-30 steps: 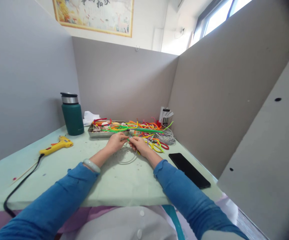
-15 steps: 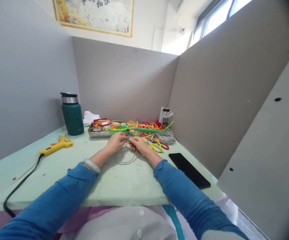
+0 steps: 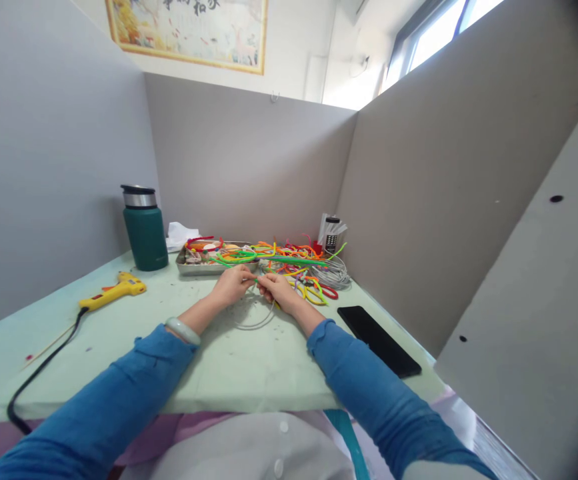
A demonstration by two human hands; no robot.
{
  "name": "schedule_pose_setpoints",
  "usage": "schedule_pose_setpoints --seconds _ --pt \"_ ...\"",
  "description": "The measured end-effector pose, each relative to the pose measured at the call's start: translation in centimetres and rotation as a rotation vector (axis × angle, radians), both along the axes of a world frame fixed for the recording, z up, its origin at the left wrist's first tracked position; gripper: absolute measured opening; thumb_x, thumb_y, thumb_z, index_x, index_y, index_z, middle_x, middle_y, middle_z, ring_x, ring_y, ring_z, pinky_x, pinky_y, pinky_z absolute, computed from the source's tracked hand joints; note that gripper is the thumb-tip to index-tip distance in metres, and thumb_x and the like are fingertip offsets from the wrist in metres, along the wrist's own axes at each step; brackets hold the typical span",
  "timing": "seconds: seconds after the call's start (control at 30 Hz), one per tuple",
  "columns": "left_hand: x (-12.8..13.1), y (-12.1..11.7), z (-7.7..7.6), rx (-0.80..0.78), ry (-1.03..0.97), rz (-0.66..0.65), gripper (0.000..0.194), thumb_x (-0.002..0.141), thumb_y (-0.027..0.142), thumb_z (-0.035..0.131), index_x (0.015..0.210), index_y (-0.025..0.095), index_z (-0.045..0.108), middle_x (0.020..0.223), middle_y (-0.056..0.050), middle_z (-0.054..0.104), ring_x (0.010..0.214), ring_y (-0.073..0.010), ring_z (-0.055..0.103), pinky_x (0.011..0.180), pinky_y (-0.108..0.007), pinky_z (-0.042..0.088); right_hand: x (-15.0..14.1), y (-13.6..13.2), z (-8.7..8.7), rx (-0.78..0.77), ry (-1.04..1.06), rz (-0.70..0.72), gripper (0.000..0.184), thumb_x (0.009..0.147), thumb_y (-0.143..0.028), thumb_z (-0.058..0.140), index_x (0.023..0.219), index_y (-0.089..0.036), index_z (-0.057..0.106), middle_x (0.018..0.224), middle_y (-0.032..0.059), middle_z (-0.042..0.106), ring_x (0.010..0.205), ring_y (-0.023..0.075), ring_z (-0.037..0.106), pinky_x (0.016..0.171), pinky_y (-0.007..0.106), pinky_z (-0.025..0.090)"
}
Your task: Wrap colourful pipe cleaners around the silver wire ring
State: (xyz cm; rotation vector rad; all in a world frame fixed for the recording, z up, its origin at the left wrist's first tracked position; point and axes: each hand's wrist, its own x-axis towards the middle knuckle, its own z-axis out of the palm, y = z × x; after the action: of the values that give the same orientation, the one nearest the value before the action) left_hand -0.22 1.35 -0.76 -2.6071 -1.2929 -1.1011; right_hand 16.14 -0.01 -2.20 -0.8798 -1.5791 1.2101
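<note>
My left hand (image 3: 232, 285) and my right hand (image 3: 279, 289) meet at the middle of the pale green table (image 3: 119, 347), fingertips pinched together. Between them they pinch a thin grey-white pipe cleaner (image 3: 256, 316) whose loop hangs down onto the table toward me. A green bit shows at the pinch point. Just behind the hands lies a heap of coloured pipe cleaners (image 3: 293, 263). Both arms wear blue sleeves, and a pale bangle (image 3: 183, 330) sits on my left wrist.
A metal tray (image 3: 203, 266) with small parts stands behind the hands. A dark green flask (image 3: 143, 228) is at the back left, a yellow glue gun (image 3: 113, 291) with a black cord to the left, a black phone (image 3: 377, 339) to the right. Grey partitions enclose the desk.
</note>
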Motion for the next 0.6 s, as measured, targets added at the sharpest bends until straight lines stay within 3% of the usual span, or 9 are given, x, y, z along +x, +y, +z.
schedule_pose_setpoints --seconds 0.6 --pt "-0.14 0.01 0.11 0.008 0.017 -0.037 0.021 0.076 0.024 0.052 0.082 0.019 0.071 0.086 -0.007 0.065 0.077 -0.0156 0.058 0.072 -0.026 0.043 0.00 -0.05 0.10 0.000 -0.007 -0.002 0.026 0.073 -0.040 0.056 0.064 -0.016 0.050 0.050 -0.0053 0.047 0.037 0.0042 0.036 0.036 0.019 0.023"
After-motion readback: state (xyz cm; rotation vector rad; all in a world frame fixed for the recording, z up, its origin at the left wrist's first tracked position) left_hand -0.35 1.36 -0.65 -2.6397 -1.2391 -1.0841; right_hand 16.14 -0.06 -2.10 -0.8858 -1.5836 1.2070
